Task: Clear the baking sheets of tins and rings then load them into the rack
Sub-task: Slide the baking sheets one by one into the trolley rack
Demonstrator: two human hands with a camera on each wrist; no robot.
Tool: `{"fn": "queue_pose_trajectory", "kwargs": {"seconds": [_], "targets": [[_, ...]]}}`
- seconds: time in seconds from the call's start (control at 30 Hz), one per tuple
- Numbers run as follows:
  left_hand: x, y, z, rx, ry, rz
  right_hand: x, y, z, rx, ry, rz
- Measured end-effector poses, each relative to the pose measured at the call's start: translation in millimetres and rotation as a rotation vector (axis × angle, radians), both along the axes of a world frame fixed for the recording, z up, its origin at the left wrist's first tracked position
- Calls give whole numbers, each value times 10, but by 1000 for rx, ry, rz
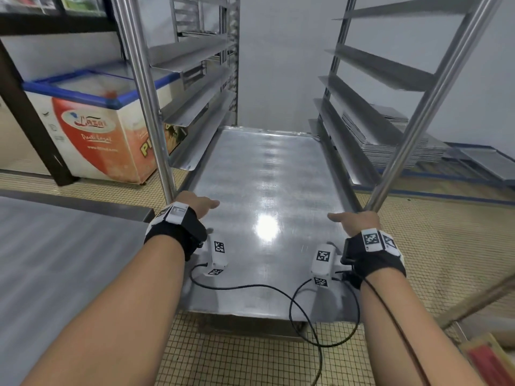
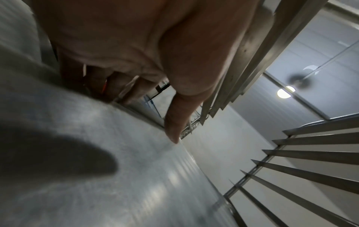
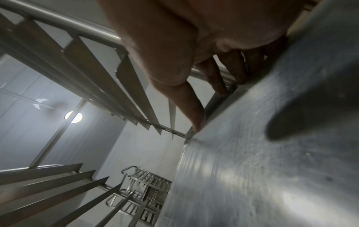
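An empty, shiny baking sheet (image 1: 264, 176) lies level between the uprights of the steel rack (image 1: 145, 93), its far end in among the side rails and its near end sticking out toward me. My left hand (image 1: 198, 204) grips the sheet's left edge and my right hand (image 1: 354, 220) grips its right edge. In the left wrist view the thumb (image 2: 174, 122) lies on top of the sheet (image 2: 116, 169) and the fingers curl over the edge. The right wrist view shows my right thumb (image 3: 192, 110) on the sheet (image 3: 252, 153). No tins or rings are in view.
Angled rails (image 1: 370, 68) line both sides of the rack above the sheet. A chest freezer (image 1: 92, 129) stands at the left and a steel table (image 1: 55, 260) at the near left. A stack of sheets (image 1: 390, 140) lies on the floor at the right. A second rack (image 1: 206, 23) stands behind.
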State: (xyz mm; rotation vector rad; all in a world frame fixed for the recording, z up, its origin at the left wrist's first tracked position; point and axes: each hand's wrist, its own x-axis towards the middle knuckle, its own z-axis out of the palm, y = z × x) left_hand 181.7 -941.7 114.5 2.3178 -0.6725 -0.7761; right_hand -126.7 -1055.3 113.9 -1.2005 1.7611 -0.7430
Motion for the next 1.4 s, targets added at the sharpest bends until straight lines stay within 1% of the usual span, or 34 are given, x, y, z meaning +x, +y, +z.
{"fn": "queue_pose_trajectory", "kwargs": {"seconds": [0.07, 0.13, 0.2, 0.27, 0.37, 0.43, 0.53, 0.57, 0.63, 0.7, 0.8, 0.97, 1.13, 1.4], "targets": [[-100, 81, 27, -7, -34, -70, 22, 134, 4, -67, 54, 61], [-237, 191, 42, -42, -71, -140, 36, 325, -10, -91, 72, 157], [-399, 346, 48, -37, -96, -238, 47, 567, -19, -113, 118, 290], [-561, 560, 22, -25, -99, -317, 33, 823, -44, -148, 201, 431], [-763, 912, -72, -51, -77, -428, -29, 1201, -108, -164, 234, 607], [-867, 1132, -161, 12, -88, -528, -95, 1384, -184, -173, 308, 716], [-1008, 1366, -254, 117, -242, -738, -192, 1519, -318, -228, 515, 886], [-1039, 1393, -294, 132, -316, -778, -204, 1538, -358, -274, 574, 908], [-1075, 1378, -389, 156, -499, -787, -198, 1570, -440, -408, 693, 874], [-1096, 1334, -483, 165, -655, -757, -169, 1591, -530, -496, 821, 845], [-1088, 1268, -576, 163, -774, -741, -123, 1590, -643, -561, 948, 864], [-978, 1070, -575, 159, -795, -723, -3, 1412, -667, -607, 962, 865], [-839, 740, -575, 144, -773, -699, 139, 1060, -661, -613, 942, 868], [-565, 127, -511, 138, -766, -708, 422, 419, -653, -627, 1024, 910]]}}
